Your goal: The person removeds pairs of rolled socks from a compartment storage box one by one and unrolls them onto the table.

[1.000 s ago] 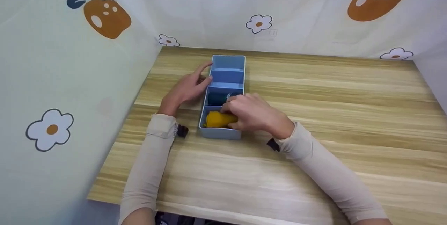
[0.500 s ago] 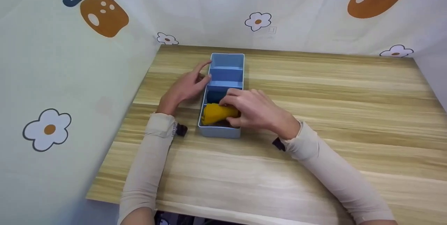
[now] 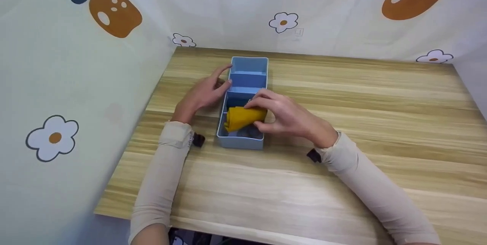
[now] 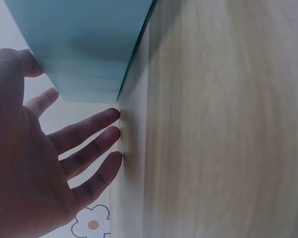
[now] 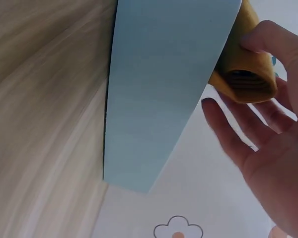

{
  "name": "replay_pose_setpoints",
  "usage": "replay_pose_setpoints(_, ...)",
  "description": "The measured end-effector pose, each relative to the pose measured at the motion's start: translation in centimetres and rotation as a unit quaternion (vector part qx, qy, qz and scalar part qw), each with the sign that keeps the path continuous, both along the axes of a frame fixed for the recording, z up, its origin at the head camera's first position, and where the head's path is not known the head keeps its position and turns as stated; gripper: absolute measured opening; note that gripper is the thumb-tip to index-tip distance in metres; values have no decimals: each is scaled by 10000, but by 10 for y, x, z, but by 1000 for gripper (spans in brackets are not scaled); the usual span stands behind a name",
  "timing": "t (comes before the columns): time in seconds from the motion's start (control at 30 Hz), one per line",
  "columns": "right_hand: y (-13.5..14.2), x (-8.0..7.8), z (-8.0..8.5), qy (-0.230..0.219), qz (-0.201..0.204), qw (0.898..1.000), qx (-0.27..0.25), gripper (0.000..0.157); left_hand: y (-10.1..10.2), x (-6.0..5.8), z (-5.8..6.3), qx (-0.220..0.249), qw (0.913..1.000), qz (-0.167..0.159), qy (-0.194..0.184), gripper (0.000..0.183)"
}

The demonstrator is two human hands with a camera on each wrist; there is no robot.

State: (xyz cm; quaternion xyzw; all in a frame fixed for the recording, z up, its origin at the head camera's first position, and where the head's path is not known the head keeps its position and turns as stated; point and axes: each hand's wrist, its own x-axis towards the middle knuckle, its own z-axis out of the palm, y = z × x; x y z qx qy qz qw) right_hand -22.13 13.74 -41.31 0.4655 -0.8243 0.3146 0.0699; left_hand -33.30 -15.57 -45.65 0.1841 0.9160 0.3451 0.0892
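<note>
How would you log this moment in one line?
right hand: holds yellow roll at near end of blue box | left hand: touches box's left side

I see wrinkled beige sleeves (image 3: 158,184), a small black block (image 3: 198,140) at each cuff (image 3: 178,134); left hand (image 3: 203,93) and right hand (image 3: 291,115) are bare.

Far compartments (image 3: 249,80) of blue box (image 3: 240,143) reachable from above; left hand (image 3: 203,93) blocks left side.
</note>
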Motion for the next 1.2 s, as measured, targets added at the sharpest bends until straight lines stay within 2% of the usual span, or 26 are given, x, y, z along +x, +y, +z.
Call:
replay_pose_setpoints(0.17,7,1,-2,-489,160,9974,-494,40,0,-1,-1,47,10000,-45,18,63)
replay_pose_setpoints(0.3,12,4,0,-917,42,9928,-765,40,0,-1,-1,23,10000,-49,64,64)
replay_pose_setpoints(0.6,32,7,-2,-1372,-191,9818,-1296,44,1,-1,0,122,9999,-111,18,64)
replay_pose_setpoints(0.97,75,9,-10,-2198,-585,9654,-1272,47,2,-1,-2,195,9997,-42,147,63)
replay_pose_setpoints(1.07,87,8,-14,-2349,-663,9637,-1079,46,3,0,-2,206,9996,-18,181,63)
replay_pose_setpoints(1.2,102,7,-23,-2383,-717,9665,-624,45,4,0,0,193,9996,-31,194,63)
